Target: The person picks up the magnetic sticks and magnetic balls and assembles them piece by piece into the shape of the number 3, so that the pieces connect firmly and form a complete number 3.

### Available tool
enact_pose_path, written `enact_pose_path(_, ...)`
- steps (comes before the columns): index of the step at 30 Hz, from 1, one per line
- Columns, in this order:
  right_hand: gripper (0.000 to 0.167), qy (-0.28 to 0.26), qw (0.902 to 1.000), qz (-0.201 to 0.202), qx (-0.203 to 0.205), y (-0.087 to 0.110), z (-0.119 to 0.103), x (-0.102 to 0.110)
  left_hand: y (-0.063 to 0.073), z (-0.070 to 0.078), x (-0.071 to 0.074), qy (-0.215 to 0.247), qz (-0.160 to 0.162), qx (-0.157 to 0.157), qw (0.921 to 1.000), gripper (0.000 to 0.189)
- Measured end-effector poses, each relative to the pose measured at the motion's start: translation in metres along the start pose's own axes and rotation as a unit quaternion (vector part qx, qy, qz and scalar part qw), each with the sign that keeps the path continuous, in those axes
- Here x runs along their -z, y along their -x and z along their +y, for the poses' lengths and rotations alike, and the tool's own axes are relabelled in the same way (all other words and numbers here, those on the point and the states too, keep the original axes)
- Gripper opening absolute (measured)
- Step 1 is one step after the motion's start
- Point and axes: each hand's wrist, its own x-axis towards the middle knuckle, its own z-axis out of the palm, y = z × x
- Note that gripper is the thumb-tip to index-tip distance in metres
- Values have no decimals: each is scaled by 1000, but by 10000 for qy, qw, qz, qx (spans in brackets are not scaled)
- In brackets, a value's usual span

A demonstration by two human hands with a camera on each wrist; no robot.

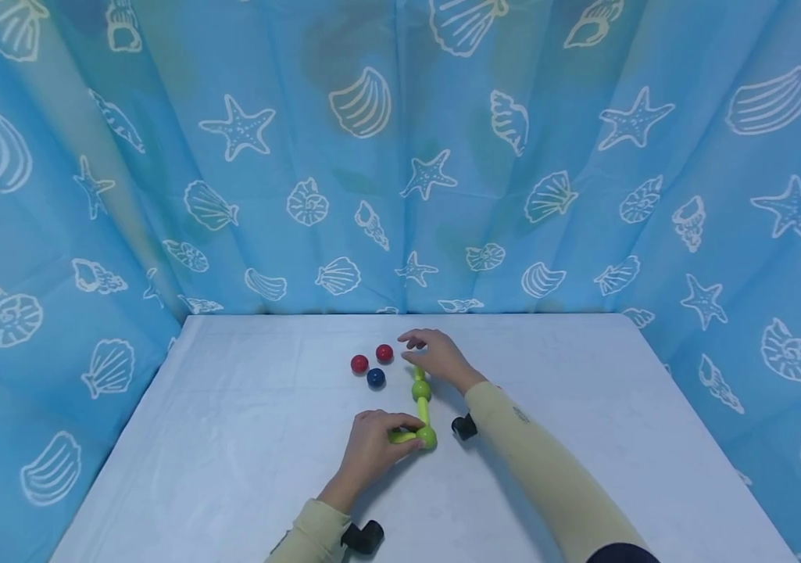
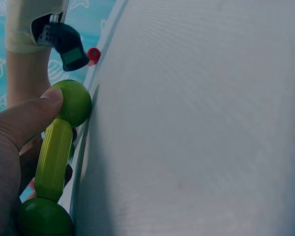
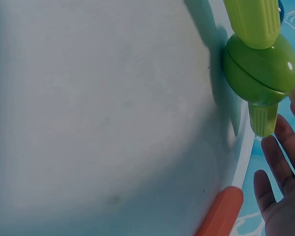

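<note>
A chain of green balls and yellow-green ribbed rods lies on the white table. My left hand (image 1: pixel 372 446) grips its near end, thumb pressed on the near green ball (image 2: pixel 74 104), beside a ribbed rod (image 2: pixel 54 160). At the rod's other end is another green ball (image 2: pixel 44 217). Farther up the chain is a middle green ball (image 1: pixel 421 390). My right hand (image 1: pixel 438 358) hovers around the far end with its fingers spread. In the right wrist view, those fingers (image 3: pixel 278 167) are close beside a short rod tip (image 3: pixel 263 119) and hold nothing.
Two red balls, a left one (image 1: pixel 359 363) and a right one (image 1: pixel 384 353), sit left of my right hand with a dark blue ball (image 1: pixel 375 378). An orange-red rod (image 3: pixel 221 212) lies low in the right wrist view. A blue shell-patterned curtain (image 1: pixel 400 156) surrounds the table (image 1: pixel 245 367).
</note>
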Motion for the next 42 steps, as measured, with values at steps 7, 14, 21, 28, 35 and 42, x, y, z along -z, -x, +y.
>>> enact_pose_path(7, 37, -98, 9996, -239, 61, -10, -5, -4, 0, -1, 1, 13, 93, -137, 9999, 25)
enact_pose_path(14, 41, -212, 9971, -689, 236, -14, -5, -9, 1, -1, 0, 22, 11, -46, 10000, 25)
enact_pose_path(21, 43, -149, 9961, -769, 417, -15, -10, -9, 0, 0, 1, 14, -2, -26, 10000, 26)
enact_pose_path(28, 34, 40, 9972, -674, 312, -17, -13, -11, 1, -2, 0, 28, -13, -22, 10000, 26)
enact_pose_path(35, 32, 53, 9975, -680, 176, -14, -14, -9, 0, -2, -1, -21, -41, 46, 10000, 27)
enact_pose_path(42, 32, 169, 9981, -569, -159, -13, -9, -6, 0, 0, 0, -49, -32, 8, 10000, 27)
